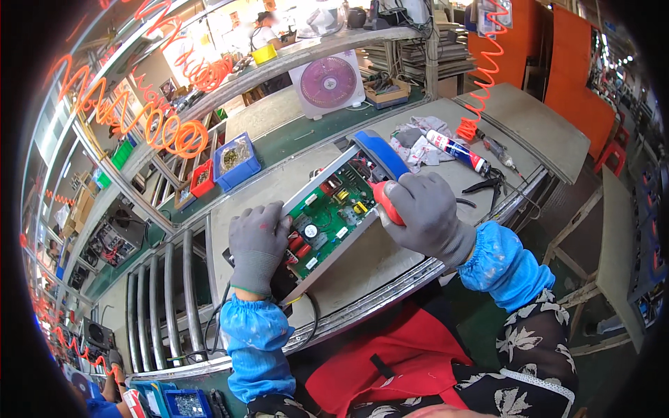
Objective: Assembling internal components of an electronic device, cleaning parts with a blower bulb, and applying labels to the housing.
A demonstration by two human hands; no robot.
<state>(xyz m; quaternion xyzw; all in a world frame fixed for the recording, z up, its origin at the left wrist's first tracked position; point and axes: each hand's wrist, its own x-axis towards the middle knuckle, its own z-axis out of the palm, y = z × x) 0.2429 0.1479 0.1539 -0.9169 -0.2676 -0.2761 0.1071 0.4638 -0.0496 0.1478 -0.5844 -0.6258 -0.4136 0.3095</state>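
Note:
A metal-framed electrical unit (327, 259) lies tilted on the workbench, with a green circuit board (339, 217) and a blue curved end panel (382, 155). My left hand (259, 240), in a grey glove, is closed on the unit's near-left edge. My right hand (428, 212), also gloved, is wrapped round a red-handled tool (387, 203) over the board's right side. The tool's working end is hidden, so its kind cannot be made out.
Right of the unit lie crumpled rags (421, 143), a sealant tube in a caulking gun (456, 152) and an air screwdriver (496, 150) on an orange coiled hose. Blue (237, 161) and red bins (202, 179) hold small parts. Metal rollers (167, 299) lie left; a fan (327, 83) stands behind.

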